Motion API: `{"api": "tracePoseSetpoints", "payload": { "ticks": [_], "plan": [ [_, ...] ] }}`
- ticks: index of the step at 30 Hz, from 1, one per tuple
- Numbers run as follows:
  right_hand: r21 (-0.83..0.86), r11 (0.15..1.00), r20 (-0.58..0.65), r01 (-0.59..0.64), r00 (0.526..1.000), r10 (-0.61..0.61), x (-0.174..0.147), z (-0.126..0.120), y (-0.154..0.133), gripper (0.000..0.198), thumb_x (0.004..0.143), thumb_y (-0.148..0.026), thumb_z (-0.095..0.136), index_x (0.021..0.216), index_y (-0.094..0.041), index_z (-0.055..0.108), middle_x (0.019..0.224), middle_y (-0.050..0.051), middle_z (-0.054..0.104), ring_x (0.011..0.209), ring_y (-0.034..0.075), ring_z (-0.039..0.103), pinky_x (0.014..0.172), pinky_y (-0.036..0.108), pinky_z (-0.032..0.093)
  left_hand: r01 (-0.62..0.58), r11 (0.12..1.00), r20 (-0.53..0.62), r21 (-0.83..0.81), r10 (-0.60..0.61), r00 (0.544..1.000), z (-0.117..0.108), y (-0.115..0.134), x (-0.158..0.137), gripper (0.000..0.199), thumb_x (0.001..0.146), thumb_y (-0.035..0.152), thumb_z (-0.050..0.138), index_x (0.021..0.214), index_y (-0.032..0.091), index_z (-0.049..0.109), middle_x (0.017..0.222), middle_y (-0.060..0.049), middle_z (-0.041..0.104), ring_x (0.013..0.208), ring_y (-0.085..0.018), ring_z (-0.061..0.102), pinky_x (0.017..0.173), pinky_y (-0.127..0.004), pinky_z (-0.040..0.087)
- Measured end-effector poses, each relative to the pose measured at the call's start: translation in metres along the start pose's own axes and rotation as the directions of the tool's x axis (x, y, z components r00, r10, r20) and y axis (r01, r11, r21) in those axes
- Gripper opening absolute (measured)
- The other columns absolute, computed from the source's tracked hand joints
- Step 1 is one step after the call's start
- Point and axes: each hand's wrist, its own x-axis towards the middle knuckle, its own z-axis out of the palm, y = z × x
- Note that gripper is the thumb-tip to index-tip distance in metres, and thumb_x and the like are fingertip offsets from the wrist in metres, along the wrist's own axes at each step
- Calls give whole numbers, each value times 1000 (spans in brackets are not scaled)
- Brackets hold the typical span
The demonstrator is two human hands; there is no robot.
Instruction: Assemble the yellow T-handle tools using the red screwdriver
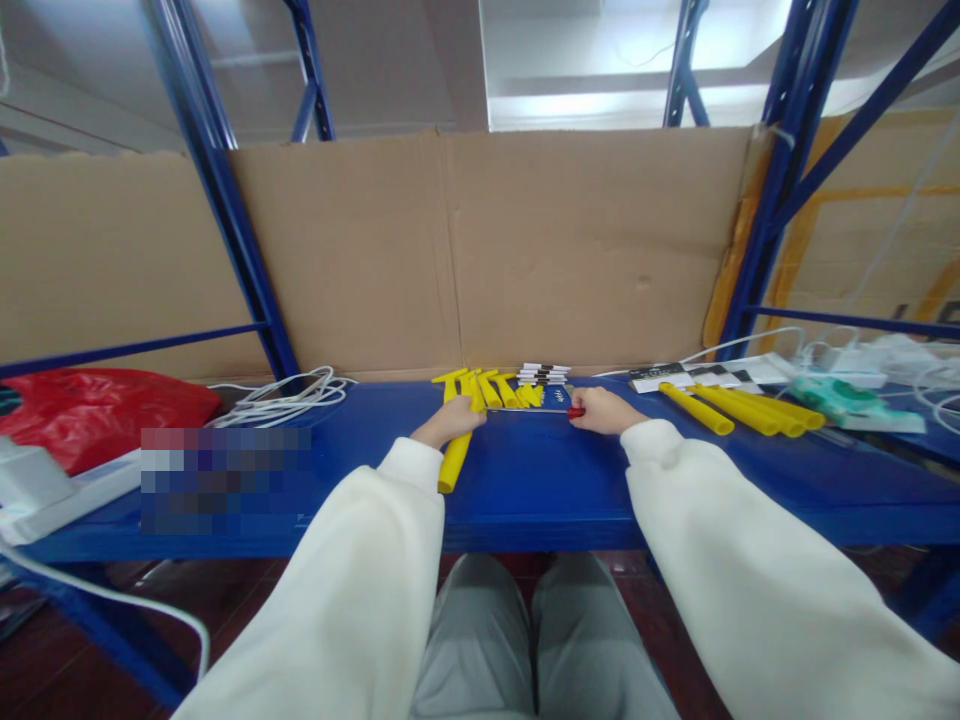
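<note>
My left hand [445, 421] is closed around a yellow tube-shaped piece [454, 466], whose thick end points toward me over the blue tabletop. In my right hand [604, 410] is a screwdriver [534, 411] with a red handle, its thin metal shaft lying level and pointing left. The shaft's tip reaches the yellow piece beside my left fingers; whether it sits in a screw is too small to tell. Just behind my hands lie several more yellow T-shaped pieces [489, 390], small yellow parts [530, 396] and tiny metal bits [559, 396].
A stack of black-and-white strips [543, 374] lies against the cardboard wall [585, 250]. At the right are several yellow tubes [697, 409], a green-and-white packet [838, 398] and white cables. To the left are a coiled white cable [289, 398], a red bag [112, 410] and a power strip [82, 500].
</note>
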Motion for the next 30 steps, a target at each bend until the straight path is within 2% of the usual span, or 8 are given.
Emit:
{"api": "tracePoseSetpoints", "payload": {
  "ticks": [5, 9, 13, 18, 25, 30],
  "plan": [
    [-20, 1000, 13, 20, 1000, -20, -3, -3, -2, 22, 78, -23, 58, 98, -21, 66, 102, 8, 74, 95, 25, 66, 77, 30, 42, -8, 1000, 26, -18, 8, 1000, 0, -1, 0, 15, 74, 14, 53, 81, 11, 66, 78, -9, 72, 73, -21, 69, 63, -25, 50],
    [-24, 1000, 28, 15, 1000, -14, -3, -4, -4, 21, 81, -25, 53, 96, -20, 67, 103, 9, 73, 101, 28, 65, 84, 35, 41, 1, 1000, 34, -20, -1, 999, 0, -2, 0, 17, 74, 15, 54, 83, 11, 67, 77, -9, 72, 72, -22, 69, 65, -25, 51],
    [-50, 999, -22, 21, 1000, -22, -2, -2, -2, 14, 77, -21, 57, 88, -19, 65, 105, 10, 71, 100, 27, 64, 81, 34, 40, -8, 1000, 25, -20, 8, 1000, 0, -2, 0, 17, 74, 14, 54, 84, 11, 67, 81, -9, 73, 76, -22, 69, 65, -25, 50],
    [7, 1000, -1, 14, 1000, -14, 0, 1, 2, 15, 74, -18, 59, 88, -21, 63, 90, 7, 72, 83, 22, 65, 68, 28, 39, -33, 997, 22, -65, 35, 999, 0, 0, -2, 18, 73, 11, 54, 86, 10, 67, 85, -10, 73, 78, -21, 69, 66, -25, 50],
    [-2, 1000, 13, 7, 1000, -7, -1, -1, -1, 20, 78, -22, 55, 93, -21, 68, 99, 9, 74, 99, 28, 65, 84, 36, 40, -18, 999, 19, -27, 18, 1000, -1, 2, -3, 16, 74, 12, 54, 82, 9, 68, 80, -11, 72, 76, -23, 69, 66, -26, 50],
    [-17, 1000, 28, -5, 1000, 5, 0, -1, -1, 13, 75, -22, 59, 87, -21, 64, 96, 7, 73, 95, 26, 65, 81, 33, 40, -21, 999, 12, -39, 22, 1000, 0, 1, -4, 19, 74, 12, 54, 85, 8, 68, 80, -11, 72, 74, -22, 68, 65, -27, 51]
  ]
}}
